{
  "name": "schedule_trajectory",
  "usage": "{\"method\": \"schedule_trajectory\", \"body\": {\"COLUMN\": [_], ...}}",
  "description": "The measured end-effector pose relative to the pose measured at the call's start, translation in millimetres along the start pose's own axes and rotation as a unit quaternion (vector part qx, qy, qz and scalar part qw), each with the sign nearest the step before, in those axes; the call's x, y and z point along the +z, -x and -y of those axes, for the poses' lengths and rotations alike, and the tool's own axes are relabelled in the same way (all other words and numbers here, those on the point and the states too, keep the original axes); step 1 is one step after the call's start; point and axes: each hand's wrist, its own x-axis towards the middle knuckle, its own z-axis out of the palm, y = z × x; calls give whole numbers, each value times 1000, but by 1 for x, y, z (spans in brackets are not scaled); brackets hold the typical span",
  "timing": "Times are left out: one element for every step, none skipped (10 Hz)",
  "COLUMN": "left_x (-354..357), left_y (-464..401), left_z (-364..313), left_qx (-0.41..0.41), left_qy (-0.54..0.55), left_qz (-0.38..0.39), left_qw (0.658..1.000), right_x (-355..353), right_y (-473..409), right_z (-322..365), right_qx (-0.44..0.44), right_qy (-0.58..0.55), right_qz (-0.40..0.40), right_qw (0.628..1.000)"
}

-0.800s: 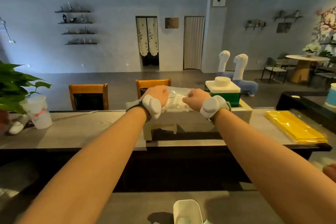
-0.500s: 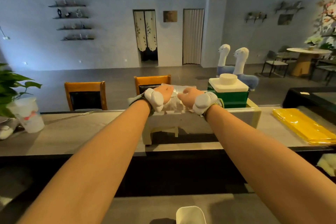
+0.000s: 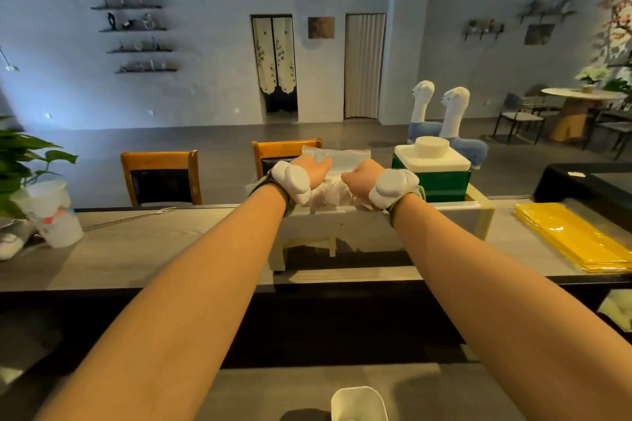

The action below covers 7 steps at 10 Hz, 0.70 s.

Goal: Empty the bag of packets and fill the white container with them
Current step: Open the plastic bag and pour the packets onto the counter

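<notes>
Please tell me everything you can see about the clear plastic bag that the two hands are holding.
The clear plastic bag is thin, see-through film, wrinkled and glossy. It is held above the white container on the counter, its flat upper edge standing up behind the hands. The left hand grips its left side and the right hand its right side, both closed on the film. Its lower part bulges with pale white packets, too blurred to count. Whether the bag touches the container cannot be told.

Clear bag (image 3: 345,161) over white container (image 3: 359,229) — green box (image 3: 441,184), yellow sheets (image 3: 574,236), grey wood-grain bench (image 3: 164,249).
</notes>
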Motion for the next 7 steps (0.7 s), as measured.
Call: {"method": "schedule_trajectory", "body": {"left_x": [-4, -6, -18, -27, -37, -35, -20], "left_y": [4, 11, 27, 33, 52, 76, 112], "left_z": [3, 4, -8, -16, -18, -13, -6], "left_qx": [15, 5, -8, 13, 42, 69, 115], "left_qy": [34, 86, 124, 135, 170, 219, 264], "left_qz": [11, -26, -58, -75, -125, -165, -189], "left_qw": [999, 996, 991, 988, 977, 959, 939], "right_x": [-2, -3, -16, -27, -39, -44, -38], "right_y": [3, 2, 14, 22, 41, 61, 97], "right_z": [2, 4, 16, 23, 24, 17, 2], "right_qx": [7, -42, -25, -24, -30, -45, -85], "right_qy": [-1, 74, 11, -70, -126, -152, -188], "right_qz": [-16, -38, -58, -94, -130, -159, -186], "right_qw": [1000, 996, 998, 993, 983, 974, 961]}}
